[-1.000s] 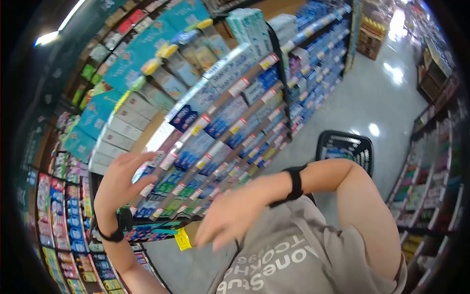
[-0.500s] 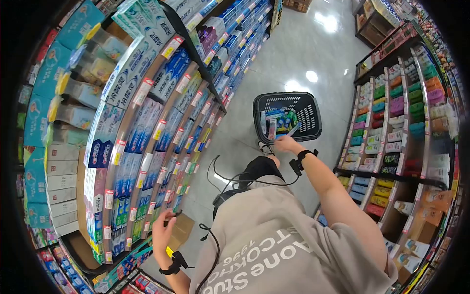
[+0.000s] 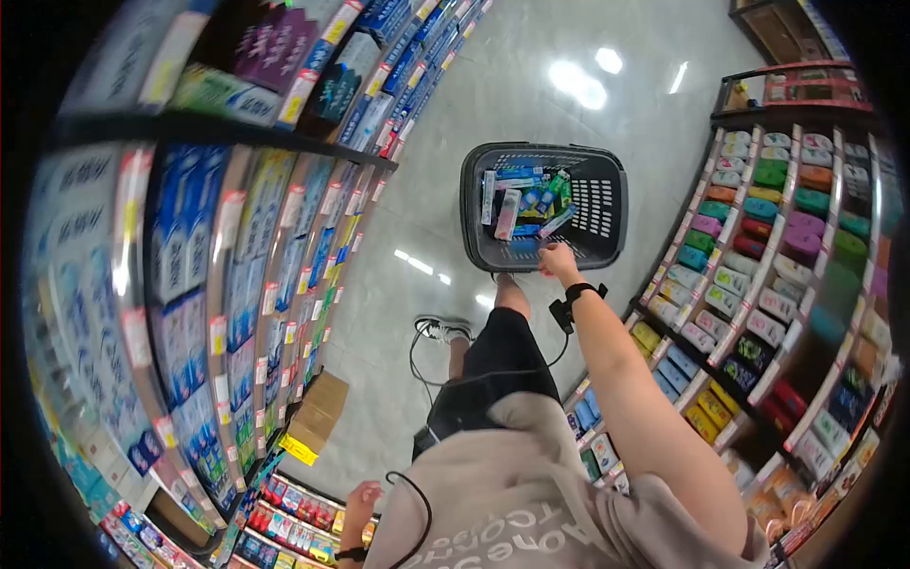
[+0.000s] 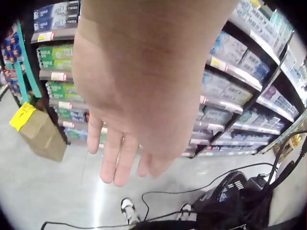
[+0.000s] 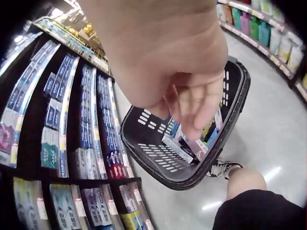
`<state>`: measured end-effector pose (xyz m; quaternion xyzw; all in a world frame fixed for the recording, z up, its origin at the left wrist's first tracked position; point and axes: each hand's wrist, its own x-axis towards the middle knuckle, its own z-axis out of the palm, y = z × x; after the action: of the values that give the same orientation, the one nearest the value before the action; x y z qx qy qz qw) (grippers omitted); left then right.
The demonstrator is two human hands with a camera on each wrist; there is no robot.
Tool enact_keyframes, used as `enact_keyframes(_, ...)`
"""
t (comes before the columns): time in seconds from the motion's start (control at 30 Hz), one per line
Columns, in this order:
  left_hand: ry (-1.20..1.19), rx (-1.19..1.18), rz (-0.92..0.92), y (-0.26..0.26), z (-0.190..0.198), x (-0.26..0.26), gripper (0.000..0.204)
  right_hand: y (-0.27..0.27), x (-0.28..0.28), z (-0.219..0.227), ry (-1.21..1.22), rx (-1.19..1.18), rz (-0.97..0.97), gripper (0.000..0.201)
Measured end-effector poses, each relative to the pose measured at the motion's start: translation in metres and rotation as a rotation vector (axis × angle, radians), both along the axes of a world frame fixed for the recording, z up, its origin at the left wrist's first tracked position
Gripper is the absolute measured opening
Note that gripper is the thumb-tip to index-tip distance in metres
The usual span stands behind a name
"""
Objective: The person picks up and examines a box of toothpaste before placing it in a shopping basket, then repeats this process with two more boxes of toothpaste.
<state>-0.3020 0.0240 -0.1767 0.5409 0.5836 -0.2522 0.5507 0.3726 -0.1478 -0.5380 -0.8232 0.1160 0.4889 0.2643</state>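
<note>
My right hand (image 3: 557,258) hangs over the near rim of a black slotted shopping basket (image 3: 611,213). Its fingers are loosely curled with nothing visible in them, and in the right wrist view the hand (image 5: 199,98) overlaps the basket (image 5: 144,167). Several small packages lie inside, among them a pink-and-white box (image 3: 508,213), a green pack (image 3: 559,185) and a narrow pale box (image 3: 557,221). Low at my side is my left hand (image 3: 362,501). The left wrist view shows that hand (image 4: 129,120) empty, fingers extended downward.
Shelves of boxed toothpaste (image 3: 180,247) line the left side. Packs in many colours fill the shelves (image 3: 758,256) on the right. A cardboard box (image 3: 318,412) with a yellow tag stands by the left shelf. Black cable (image 3: 414,365) hangs around my legs.
My view has swung from the left shelf down to the basket. The right hand has travelled from the shelf side to the basket's rim. My left hand has dropped from the shelf to my side.
</note>
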Motion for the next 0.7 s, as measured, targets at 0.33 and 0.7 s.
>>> enact_keyframes(0.33, 0.454, -0.308, 0.009, -0.016, 0.05, 0.091, 0.023, 0.034, 0.056, -0.243, 0.078, -0.205, 0.124, 0.036)
enact_keyframes(0.7, 0.257, -0.257, 0.497, 0.018, 0.102, 0.113, 0.049, 0.06, 0.002, -0.386, 0.085, -0.218, -0.083, 0.061)
